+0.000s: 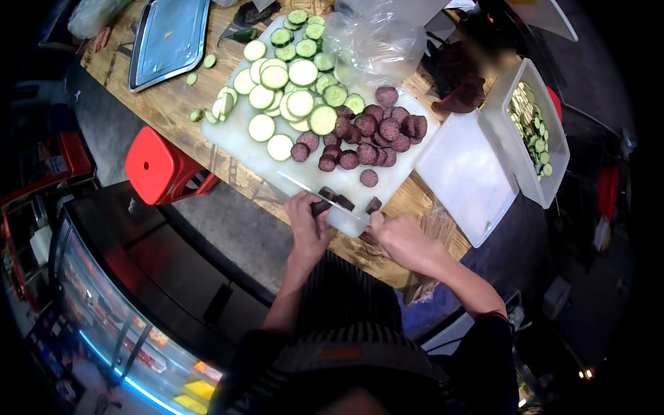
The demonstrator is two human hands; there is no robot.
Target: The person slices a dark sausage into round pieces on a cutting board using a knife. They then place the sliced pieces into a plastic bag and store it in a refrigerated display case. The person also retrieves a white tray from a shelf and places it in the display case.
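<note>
My right hand (397,236) grips the handle of a kitchen knife (321,196), its blade slanting up and left over the near corner of a white cutting board (233,137). With bent fingers, my left hand (307,223) holds a dark purple sausage-like piece (320,207) against the board, close to the blade. Cut dark chunks (343,202) lie on the blade's other side, and one end piece (373,205) sits near my right hand. Beyond them spread purple slices (367,124), pale zucchini rounds (274,77) and cucumber slices (306,48).
A clear plastic bag (376,41) covers the board's far edge. On the wooden table (111,67) lies a metal tray (168,41). To the right are a white lid (469,171) and a plastic tub (557,150) with sliced vegetables. Bundled skewers (436,228) lie near my right wrist; a red stool (153,166) stands left.
</note>
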